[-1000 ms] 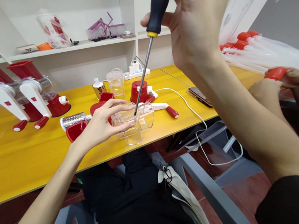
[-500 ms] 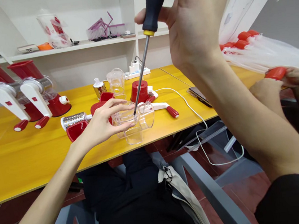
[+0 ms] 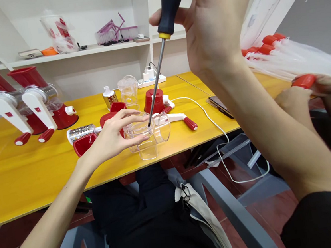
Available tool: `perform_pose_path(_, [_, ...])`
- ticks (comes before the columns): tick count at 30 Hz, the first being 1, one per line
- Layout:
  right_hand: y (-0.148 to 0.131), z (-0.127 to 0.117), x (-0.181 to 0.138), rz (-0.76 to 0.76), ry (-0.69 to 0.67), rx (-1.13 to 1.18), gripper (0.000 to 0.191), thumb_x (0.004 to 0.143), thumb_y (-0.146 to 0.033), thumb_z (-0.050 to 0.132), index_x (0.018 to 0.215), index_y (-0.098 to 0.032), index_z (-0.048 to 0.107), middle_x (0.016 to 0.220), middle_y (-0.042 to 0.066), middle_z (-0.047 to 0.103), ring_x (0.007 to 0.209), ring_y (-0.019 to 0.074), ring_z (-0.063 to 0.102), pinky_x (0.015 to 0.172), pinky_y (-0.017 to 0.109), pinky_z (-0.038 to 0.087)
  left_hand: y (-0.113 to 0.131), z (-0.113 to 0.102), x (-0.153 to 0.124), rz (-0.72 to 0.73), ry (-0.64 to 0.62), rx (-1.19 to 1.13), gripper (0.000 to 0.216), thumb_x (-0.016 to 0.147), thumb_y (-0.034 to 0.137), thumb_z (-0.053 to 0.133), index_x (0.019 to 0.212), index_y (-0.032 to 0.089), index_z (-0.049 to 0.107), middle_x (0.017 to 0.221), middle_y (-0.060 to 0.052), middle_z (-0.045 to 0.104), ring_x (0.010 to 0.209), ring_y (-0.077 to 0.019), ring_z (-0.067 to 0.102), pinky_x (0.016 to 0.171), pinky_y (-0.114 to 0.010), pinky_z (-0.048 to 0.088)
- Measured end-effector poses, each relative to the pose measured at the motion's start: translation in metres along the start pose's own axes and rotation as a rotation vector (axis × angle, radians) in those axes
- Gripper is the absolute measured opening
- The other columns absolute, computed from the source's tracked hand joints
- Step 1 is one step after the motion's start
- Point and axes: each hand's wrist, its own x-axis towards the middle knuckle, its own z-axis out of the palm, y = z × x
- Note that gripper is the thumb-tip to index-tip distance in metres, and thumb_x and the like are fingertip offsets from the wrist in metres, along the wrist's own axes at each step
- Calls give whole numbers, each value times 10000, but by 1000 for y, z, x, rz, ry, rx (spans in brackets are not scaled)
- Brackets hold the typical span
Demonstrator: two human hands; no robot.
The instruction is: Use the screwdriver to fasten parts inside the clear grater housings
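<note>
My left hand (image 3: pixel 118 131) is closed around a clear plastic grater body (image 3: pixel 162 129) at the table's front edge. Raised high at the top of the view, my right hand (image 3: pixel 207 22) grips the black and yellow handle of a screwdriver (image 3: pixel 158 66). Its shaft slants down to the left, and the tip is at the clear body, between my left thumb and fingers. Any screw at the tip is too small to make out. Behind the body lies a white crank with a red handle (image 3: pixel 190 123). A grater drum (image 3: pixel 82 133) and a red hopper (image 3: pixel 84 145) lie left of my left hand.
Two assembled red and white rotary graters (image 3: pixel 38 103) stand at the left. A red base (image 3: pixel 154 100), a second clear body (image 3: pixel 128 89) and another drum (image 3: pixel 109 98) are farther back. A white cable (image 3: pixel 214 124) hangs over the edge. At right, another person's hands (image 3: pixel 297 101) hold a red part.
Almost nothing differs. Both hands, the screwdriver and the clear body keep their places; the view has shifted very slightly.
</note>
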Motion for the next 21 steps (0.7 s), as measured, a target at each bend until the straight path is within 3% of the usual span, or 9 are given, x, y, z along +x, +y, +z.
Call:
perform_pose_path(4, [1,0,-1,2,-9,3,97,795,-186,485,710,-186,437,817,-86,582,750,69,708,540,269,647,0,0,0,3,4,0,417,892,468,773,1251,265,712,1342,-84,674,1254,-262,652,1102,-471,521])
perform_pose_path(11, [0,0,-3,73,12,45,307,884,-91,510,827,-273,269,841,-70,543,752,72,715,476,238,628,1,0,0,-3,7,-4,409,887,449,782,1247,264,716,1334,-82,682,1237,-260,661,1094,-469,529])
perform_pose_path(17, [5,-5,5,41,-140,67,246,877,-104,485,957,-300,360,654,-126,572,784,92,719,543,270,649,0,0,1,10,16,-7,403,890,445,780,1240,256,718,1323,-83,687,1227,-252,663,1086,-463,530])
perform_pose_path(21, [8,-1,11,113,-193,161,230,877,-93,423,885,-304,333,661,-143,605,808,76,723,583,299,671,1,1,1,1,12,-2,394,890,442,779,1231,255,718,1325,-82,685,1227,-254,662,1089,-471,527])
